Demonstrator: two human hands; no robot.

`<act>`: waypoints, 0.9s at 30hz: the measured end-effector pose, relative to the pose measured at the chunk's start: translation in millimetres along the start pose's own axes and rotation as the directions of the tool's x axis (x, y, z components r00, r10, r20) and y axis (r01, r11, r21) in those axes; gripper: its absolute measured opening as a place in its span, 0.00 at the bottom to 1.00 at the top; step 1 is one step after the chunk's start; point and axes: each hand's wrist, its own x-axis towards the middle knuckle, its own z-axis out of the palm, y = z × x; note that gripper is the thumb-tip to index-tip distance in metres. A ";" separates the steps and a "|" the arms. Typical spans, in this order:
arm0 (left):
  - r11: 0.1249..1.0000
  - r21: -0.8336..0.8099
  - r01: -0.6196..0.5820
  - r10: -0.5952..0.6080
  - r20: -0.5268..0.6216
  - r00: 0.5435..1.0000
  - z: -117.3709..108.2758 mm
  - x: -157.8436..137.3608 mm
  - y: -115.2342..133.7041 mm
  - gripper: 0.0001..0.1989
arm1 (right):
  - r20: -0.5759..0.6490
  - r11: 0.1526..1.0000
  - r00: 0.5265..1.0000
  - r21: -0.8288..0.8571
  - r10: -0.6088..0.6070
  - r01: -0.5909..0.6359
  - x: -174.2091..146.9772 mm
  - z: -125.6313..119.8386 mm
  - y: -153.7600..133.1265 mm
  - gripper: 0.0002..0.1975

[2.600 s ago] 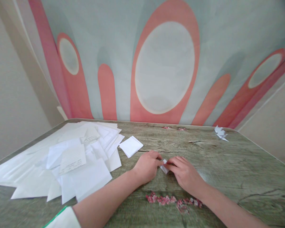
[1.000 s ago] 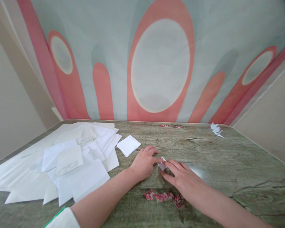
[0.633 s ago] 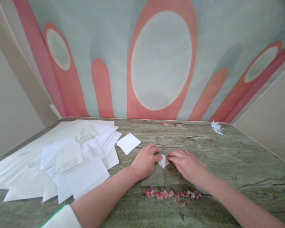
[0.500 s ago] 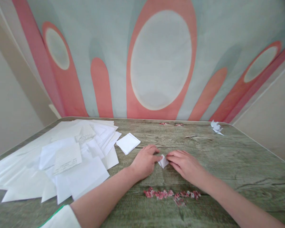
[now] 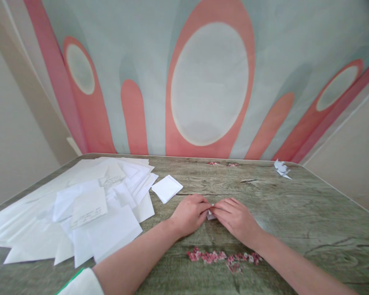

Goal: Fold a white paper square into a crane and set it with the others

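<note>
A small folded piece of white paper (image 5: 210,216) rests on the wood-patterned table between my hands, mostly covered by fingers. From the left, my left hand (image 5: 191,215) pinches its upper edge with thumb and fingers together. My right hand (image 5: 236,218) closes on it from the other side, fingertips almost meeting those of the left. Just beyond my left hand lies a short stack of square white paper (image 5: 167,188).
Loose white sheets (image 5: 110,229), some with writing, spread over the table's left side. Folded white paper shapes (image 5: 282,169) sit near the far right corner. A wall with coral and pale blue patterns (image 5: 153,123) stands behind the table (image 5: 310,229).
My hands have come closer together, and their fingers now cover more of the folded paper. My left index finger no longer lies across its face. The view has shifted slightly.
</note>
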 end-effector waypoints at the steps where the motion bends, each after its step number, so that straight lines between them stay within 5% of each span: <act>1: 1.000 -0.018 0.009 -0.009 -0.005 1.000 -0.3 0.0 0.6 0.10 | -0.010 0.999 0.999 0.031 0.031 -0.031 0.3 -0.6 -0.8 0.09; 7: 0.941 -0.305 0.145 -0.180 -0.090 0.979 0.6 1.8 3.5 0.10 | -0.043 0.870 0.941 0.398 0.335 -0.292 4.7 -4.9 -8.8 0.10; 13: 0.679 -0.679 0.279 -0.390 -0.012 0.921 5.8 5.2 6.7 0.11 | 0.097 0.661 0.862 0.600 0.498 -0.450 7.2 -4.1 -13.2 0.12; 20: 0.415 -0.873 0.255 -0.410 0.071 0.909 5.7 7.7 4.7 0.12 | 0.226 0.440 0.807 0.743 0.545 -0.504 5.2 -3.5 -18.3 0.13; 27: 0.278 -0.922 0.269 -0.395 0.146 0.907 4.5 7.4 3.5 0.13 | 0.158 0.489 0.831 0.744 0.533 -0.455 8.3 -11.3 -24.7 0.12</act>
